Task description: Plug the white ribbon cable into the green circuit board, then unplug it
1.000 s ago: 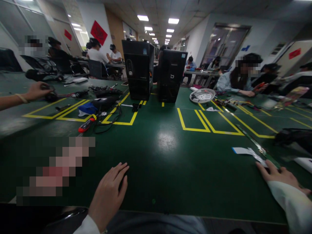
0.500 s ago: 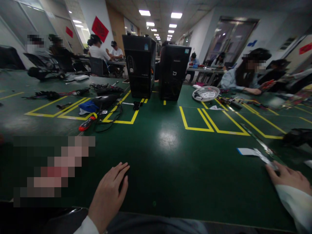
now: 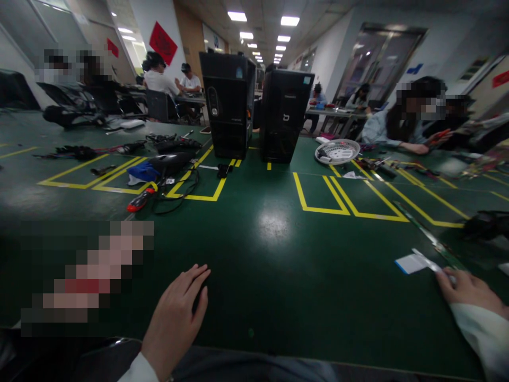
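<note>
Right fingers [image 3: 445,282] pinch a blue-edged white strip [image 3: 412,263], open tabletop [image 3: 310,281] leftward.

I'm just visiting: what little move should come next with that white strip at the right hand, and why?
Perhaps the right hand should gently lift the white ribbon cable a little, rather than tug it: the hand is at one end of it, close beside a narrow green circuit board, and I cannot tell whether the two are joined. The left hand lies open on the green table.
</note>
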A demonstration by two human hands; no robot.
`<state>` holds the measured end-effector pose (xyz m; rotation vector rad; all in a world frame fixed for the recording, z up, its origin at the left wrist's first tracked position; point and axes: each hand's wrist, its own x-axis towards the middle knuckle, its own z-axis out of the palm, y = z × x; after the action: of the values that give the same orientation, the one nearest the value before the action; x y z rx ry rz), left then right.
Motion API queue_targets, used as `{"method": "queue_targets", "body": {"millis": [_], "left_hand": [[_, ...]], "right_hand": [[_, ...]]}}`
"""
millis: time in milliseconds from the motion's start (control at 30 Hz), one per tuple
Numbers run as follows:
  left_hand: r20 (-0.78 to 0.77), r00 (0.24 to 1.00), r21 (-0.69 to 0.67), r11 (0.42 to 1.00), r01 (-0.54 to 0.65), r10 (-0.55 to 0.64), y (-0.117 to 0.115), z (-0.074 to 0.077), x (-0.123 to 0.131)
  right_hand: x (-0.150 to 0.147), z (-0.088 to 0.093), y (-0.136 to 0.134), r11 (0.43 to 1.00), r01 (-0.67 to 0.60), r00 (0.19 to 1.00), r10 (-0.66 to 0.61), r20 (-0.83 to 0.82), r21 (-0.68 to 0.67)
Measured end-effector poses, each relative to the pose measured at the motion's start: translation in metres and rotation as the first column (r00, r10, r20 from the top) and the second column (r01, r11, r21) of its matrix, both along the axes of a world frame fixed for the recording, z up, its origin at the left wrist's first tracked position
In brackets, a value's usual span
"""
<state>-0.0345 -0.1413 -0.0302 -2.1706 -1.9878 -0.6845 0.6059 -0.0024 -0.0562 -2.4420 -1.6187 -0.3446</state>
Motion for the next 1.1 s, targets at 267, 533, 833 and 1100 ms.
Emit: {"method": "queue_targets", "body": {"millis": [267,533,833,1100], "left_hand": [[-0.016,1.000,-0.006,1.000,0.011,-0.011,0.000,-0.002,0.000],[-0.012,1.000,0.019,1.000,0.014,-0.014,0.000,-0.001,0.001],[-0.007,1.000,0.020,1.000,0.011,-0.011,0.001,0.000,0.001],[0.019,1.000,-0.003,1.000,-0.013,0.013,0.000,0.000,0.000]], "right_hand": [[-0.021,0.010,-0.012,0.998,-0.054,0.998,0.054,-0.014,-0.034],[-0.077,-0.002,-0.011,0.829,-0.550,0.822,0.559,-0.108,0.102],[-0.251,0.018,-0.018,0.273,-0.945,0.253,0.959,-0.127,0.178],[-0.369,0.035,-0.028,-0.001,-0.990,-0.030,0.979,-0.204,0.140]]}}
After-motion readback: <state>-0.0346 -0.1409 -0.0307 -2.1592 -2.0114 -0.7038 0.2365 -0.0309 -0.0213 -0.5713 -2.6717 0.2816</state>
